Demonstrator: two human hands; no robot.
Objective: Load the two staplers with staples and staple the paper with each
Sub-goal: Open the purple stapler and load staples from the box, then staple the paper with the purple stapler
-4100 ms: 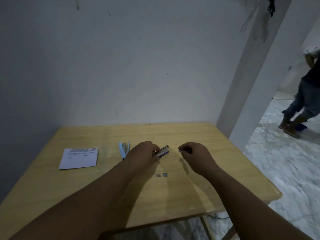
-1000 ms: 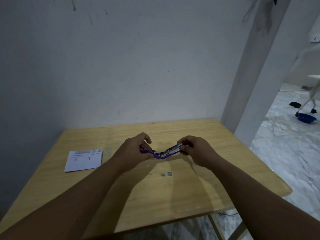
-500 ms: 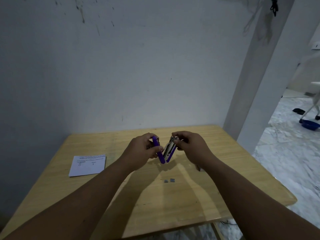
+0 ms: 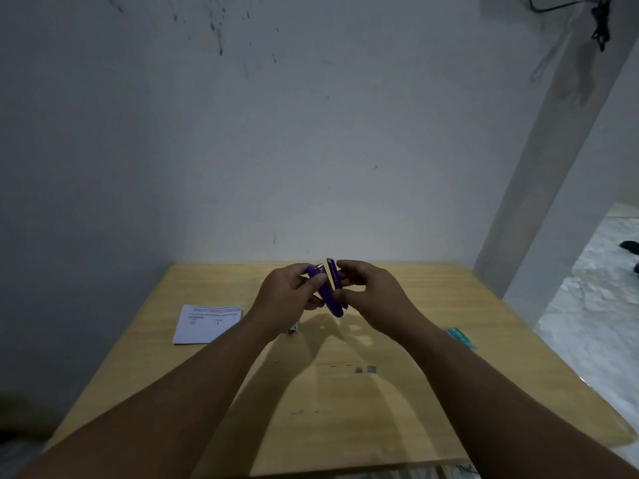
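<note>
Head view. Both hands raised above the table point(image 4: 432, 392), w/ the purple stapler point(image 4: 328, 293) held between them, roughly upright, hinge end low, the two halves spread in a narrow V w/ metal showing between.

Left hand point(image 4: 288, 295): fingers curled round the stapler's left half, thumb tip pressed on its top end.

Right hand point(image 4: 368, 288): fingers curled, pinching the right half near its upper end.

Stapler is clear of the table surface; its shadow falls on the wood just below.

On the table: paper point(image 4: 207, 323), white w/ printed lines, lies flat to the left, well apart from the hands. Second stapler point(image 4: 294, 329) mostly hidden behind the left wrist, only a small pale bit shows; can't tell its state. Two small grey staple strips point(image 4: 366, 369) lie side by side near table centre, between the forearms. Green-blue staple box point(image 4: 460, 337) just beside the right forearm, partly hidden.
</note>
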